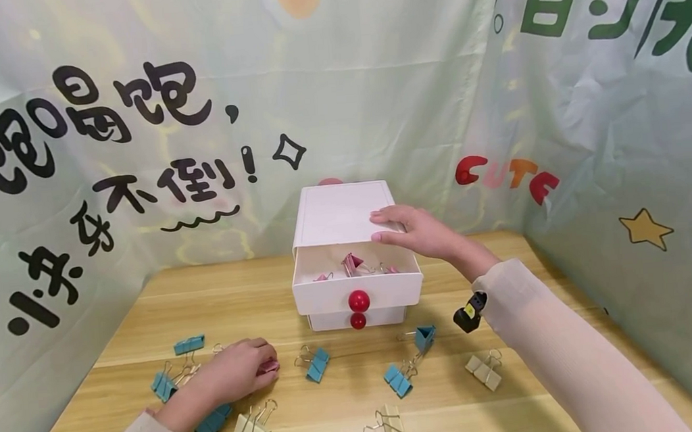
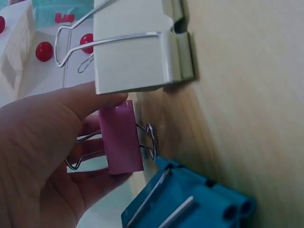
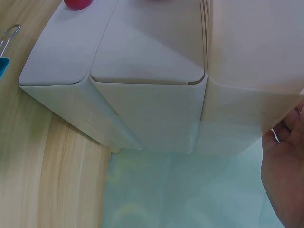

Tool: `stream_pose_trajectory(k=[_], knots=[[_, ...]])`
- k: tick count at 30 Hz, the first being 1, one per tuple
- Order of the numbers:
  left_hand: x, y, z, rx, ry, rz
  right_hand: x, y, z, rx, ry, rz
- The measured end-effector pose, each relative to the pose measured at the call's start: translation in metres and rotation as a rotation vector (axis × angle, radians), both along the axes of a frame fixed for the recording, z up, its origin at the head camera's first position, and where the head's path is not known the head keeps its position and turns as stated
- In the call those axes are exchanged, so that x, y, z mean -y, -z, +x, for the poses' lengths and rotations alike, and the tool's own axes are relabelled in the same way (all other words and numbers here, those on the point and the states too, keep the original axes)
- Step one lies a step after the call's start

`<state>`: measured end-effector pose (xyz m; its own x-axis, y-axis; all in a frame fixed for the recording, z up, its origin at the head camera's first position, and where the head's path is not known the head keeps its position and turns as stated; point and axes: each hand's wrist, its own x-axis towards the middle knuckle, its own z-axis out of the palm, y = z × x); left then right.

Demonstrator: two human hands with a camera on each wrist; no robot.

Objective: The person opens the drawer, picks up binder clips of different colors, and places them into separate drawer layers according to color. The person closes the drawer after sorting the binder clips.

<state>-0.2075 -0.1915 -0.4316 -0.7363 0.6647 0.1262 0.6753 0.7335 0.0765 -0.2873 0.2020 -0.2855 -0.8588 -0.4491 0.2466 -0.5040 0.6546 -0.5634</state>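
Observation:
My left hand (image 1: pixel 239 371) pinches a pink binder clip (image 2: pixel 122 137) between thumb and fingers, low over the left of the table. Beside it in the left wrist view are a cream binder clip (image 2: pixel 130 61) and a blue binder clip (image 2: pixel 185 199). My right hand (image 1: pixel 417 232) rests on the top right edge of a white drawer box (image 1: pixel 340 213). The box's upper drawer (image 1: pixel 328 297) stands pulled out, with several pink binder clips (image 1: pixel 352 264) inside. In the right wrist view only part of the right hand (image 3: pixel 287 161) shows, at the box's edge.
Blue binder clips (image 1: pixel 317 365) and cream binder clips (image 1: pixel 485 371) lie scattered over the wooden table (image 1: pixel 314 425) before the box. Below the pulled-out drawer is a lower drawer (image 1: pixel 330 322) with a red knob. A printed cloth (image 1: pixel 374 105) hangs behind.

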Motion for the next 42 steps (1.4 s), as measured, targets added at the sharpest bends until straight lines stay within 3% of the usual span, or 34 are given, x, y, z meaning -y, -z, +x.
stream_pose_trajectory(k=[3, 11, 18, 24, 32, 42], knots=[[0.0, -0.001, 0.001, -0.007, -0.017, -0.014, 0.001, -0.001, 0.001, 0.001, -0.002, -0.003], [0.0, -0.002, 0.003, -0.009, -0.177, -0.078, 0.001, 0.0, 0.001, 0.001, 0.007, 0.002], [0.004, -0.006, 0.001, 0.007, -0.13, -0.013, 0.002, 0.0, 0.001, 0.007, 0.011, 0.01], [0.004, -0.012, -0.003, -0.012, -0.05, 0.101, 0.001, -0.001, 0.0, 0.004, 0.007, 0.012], [0.001, -0.028, -0.002, -0.051, 0.015, 0.203, 0.0, -0.003, -0.001, -0.01, 0.004, 0.03], [0.0, -0.052, 0.001, -0.105, 0.014, 0.274, -0.001, -0.009, -0.004, -0.062, -0.016, 0.121]])
